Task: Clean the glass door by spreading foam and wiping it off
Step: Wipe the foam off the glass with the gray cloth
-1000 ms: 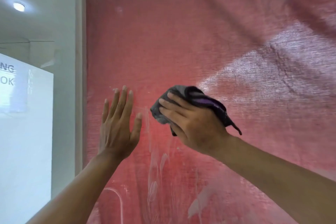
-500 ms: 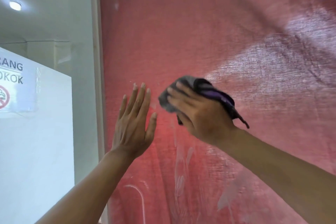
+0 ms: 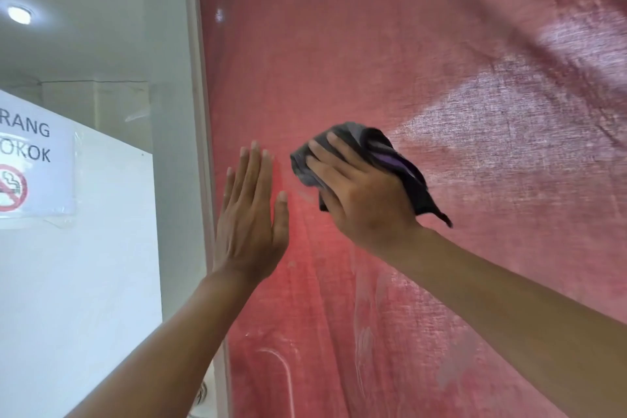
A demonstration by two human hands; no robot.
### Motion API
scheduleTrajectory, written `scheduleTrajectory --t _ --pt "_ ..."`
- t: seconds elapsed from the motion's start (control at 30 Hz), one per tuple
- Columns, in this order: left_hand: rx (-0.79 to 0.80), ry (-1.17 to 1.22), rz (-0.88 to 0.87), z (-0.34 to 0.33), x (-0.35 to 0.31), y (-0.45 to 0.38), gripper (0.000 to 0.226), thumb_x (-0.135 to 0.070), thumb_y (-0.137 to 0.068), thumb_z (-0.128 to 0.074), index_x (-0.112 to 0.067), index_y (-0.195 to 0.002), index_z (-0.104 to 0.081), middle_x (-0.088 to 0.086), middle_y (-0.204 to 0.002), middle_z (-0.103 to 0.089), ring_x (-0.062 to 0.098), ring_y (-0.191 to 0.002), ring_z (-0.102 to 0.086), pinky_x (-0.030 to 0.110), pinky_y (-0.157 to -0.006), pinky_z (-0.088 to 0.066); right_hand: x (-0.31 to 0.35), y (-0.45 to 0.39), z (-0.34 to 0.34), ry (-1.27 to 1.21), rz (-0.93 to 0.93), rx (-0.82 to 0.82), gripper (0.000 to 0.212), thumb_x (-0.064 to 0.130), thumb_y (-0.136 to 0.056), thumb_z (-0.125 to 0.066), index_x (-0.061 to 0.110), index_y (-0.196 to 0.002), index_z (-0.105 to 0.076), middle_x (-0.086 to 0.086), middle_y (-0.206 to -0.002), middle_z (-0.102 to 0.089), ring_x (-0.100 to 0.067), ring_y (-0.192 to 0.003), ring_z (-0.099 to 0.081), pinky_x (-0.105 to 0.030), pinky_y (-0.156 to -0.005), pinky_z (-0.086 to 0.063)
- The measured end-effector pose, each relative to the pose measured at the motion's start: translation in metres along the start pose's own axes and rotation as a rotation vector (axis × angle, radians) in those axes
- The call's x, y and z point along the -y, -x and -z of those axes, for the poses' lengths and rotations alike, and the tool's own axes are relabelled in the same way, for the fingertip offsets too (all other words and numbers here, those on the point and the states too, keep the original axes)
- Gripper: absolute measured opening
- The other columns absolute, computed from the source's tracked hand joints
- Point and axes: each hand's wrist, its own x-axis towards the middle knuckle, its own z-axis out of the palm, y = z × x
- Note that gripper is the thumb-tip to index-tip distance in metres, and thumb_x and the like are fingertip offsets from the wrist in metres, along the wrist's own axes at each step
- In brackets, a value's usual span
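The glass door fills most of the view, with a red cloth hanging behind it. My right hand presses a dark grey rag with a purple stripe against the glass at mid height, fingers spread over it. My left hand lies flat on the glass just left of the rag, fingers straight and pointing up. Pale foam streaks run down the glass below both hands.
The door's pale frame edge runs vertically at the left. Beyond it stands a white panel with a no-smoking sign. A round ceiling light glows at the upper left.
The view has shifted left, so door and hands sit further right in frame. My right hand with the rag has moved slightly up; my left hand stays flat on the glass.
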Motion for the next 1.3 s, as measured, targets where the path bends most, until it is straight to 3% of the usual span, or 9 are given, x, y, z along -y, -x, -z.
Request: scheduleTrajectory --t 0.17,0.37,0.47,0.6,0.83,0.97,1.07,1.17,1.3 --pt "0.011 -0.066 0.065 0.002 0.005 0.011 0.065 -0.031 -0.104 -0.029 0.009 -0.156 -0.025 0.023 -0.166 -0.018 0.033 -0.157 -0.012 0.052 -0.128 -0.016 0.017 -0.053 -0.022 -0.032 -0.061 0.076 0.039 0.019 -0.104 -0.051 0.010 -0.140 -0.061 0.000 -0.155 -0.050 -0.018 -0.150 -0.036 -0.034 -0.114 -0.041" --pt "0.007 -0.081 0.052 0.002 0.009 0.014 0.064 -0.030 -0.104 -0.029 0.008 -0.156 -0.027 0.024 -0.165 -0.020 0.029 -0.156 -0.011 0.051 -0.128 -0.017 0.010 0.004 -0.015 -0.029 0.202 0.071 0.034 0.016 -0.101 -0.057 0.009 -0.133 -0.067 -0.002 -0.147 -0.059 -0.020 -0.144 -0.046 -0.032 -0.112 -0.045" --pt "0.005 -0.102 0.046 0.001 0.009 0.015 0.063 -0.029 -0.105 -0.030 0.008 -0.156 -0.025 0.023 -0.166 -0.019 0.028 -0.157 -0.009 0.051 -0.128 -0.017 0.014 -0.024 -0.018 -0.022 0.060 0.020 0.034 0.017 -0.102 -0.053 0.011 -0.132 -0.068 0.000 -0.147 -0.058 -0.018 -0.144 -0.046 -0.033 -0.108 -0.047" --pt "0.002 -0.097 0.052 0.001 0.009 0.015 0.062 -0.027 -0.105 -0.029 0.007 -0.157 -0.025 0.021 -0.167 -0.018 0.025 -0.157 -0.008 0.047 -0.129 -0.014 0.026 -0.070 -0.031 -0.041 -0.033 0.124 0.041 0.021 -0.104 -0.050 0.016 -0.144 -0.058 0.005 -0.158 -0.045 -0.016 -0.153 -0.031 -0.036 -0.116 -0.037" --pt "0.051 -0.044 0.054 0.010 0.011 0.021 0.060 -0.020 -0.103 -0.029 0.005 -0.158 -0.024 0.019 -0.168 -0.017 0.027 -0.158 -0.010 0.051 -0.128 -0.016 0.018 -0.009 -0.022 -0.041 0.152 0.078 0.037 0.012 -0.096 -0.063 0.011 -0.132 -0.068 0.000 -0.147 -0.059 -0.019 -0.144 -0.046 -0.034 -0.108 -0.048" --pt "0.023 -0.033 0.039 0.018 0.016 0.012 0.060 -0.018 -0.104 -0.031 0.004 -0.159 -0.023 0.017 -0.168 -0.016 0.026 -0.159 -0.010 0.047 -0.129 -0.013 0.023 -0.034 -0.025 -0.040 -0.017 -0.017 0.031 0.013 -0.100 -0.057 0.010 -0.128 -0.070 -0.001 -0.145 -0.060 -0.019 -0.143 -0.048 -0.036 -0.106 -0.048" --pt "-0.026 0.038 0.126 0.025 0.022 0.004 0.059 -0.022 -0.105 -0.027 0.001 -0.159 -0.023 0.013 -0.169 -0.017 0.022 -0.159 -0.010 0.045 -0.129 -0.013 0.036 -0.062 -0.035 -0.043 -0.116 0.044 0.038 0.018 -0.104 -0.050 0.014 -0.140 -0.061 0.003 -0.156 -0.049 -0.017 -0.151 -0.034 -0.040 -0.114 -0.038" --pt "-0.073 0.108 0.159 0.034 0.030 0.003 0.058 -0.022 -0.106 -0.024 0.003 -0.157 -0.028 0.014 -0.166 -0.023 0.024 -0.157 -0.017 0.039 -0.129 -0.015 0.051 -0.054 -0.042 -0.016 0.030 0.203 0.046 0.019 -0.106 -0.039 0.017 -0.151 -0.048 0.005 -0.164 -0.035 -0.017 -0.157 -0.019 -0.037 -0.119 -0.031" --pt "-0.043 0.142 0.182 0.038 0.030 0.003 0.054 -0.017 -0.106 -0.028 0.002 -0.156 -0.032 0.014 -0.165 -0.029 0.019 -0.156 -0.019 0.039 -0.128 -0.018 0.058 -0.010 -0.035 -0.046 0.322 0.287 0.040 0.016 -0.105 -0.045 0.008 -0.142 -0.059 -0.004 -0.154 -0.050 -0.027 -0.152 -0.032 -0.035 -0.127 -0.019"
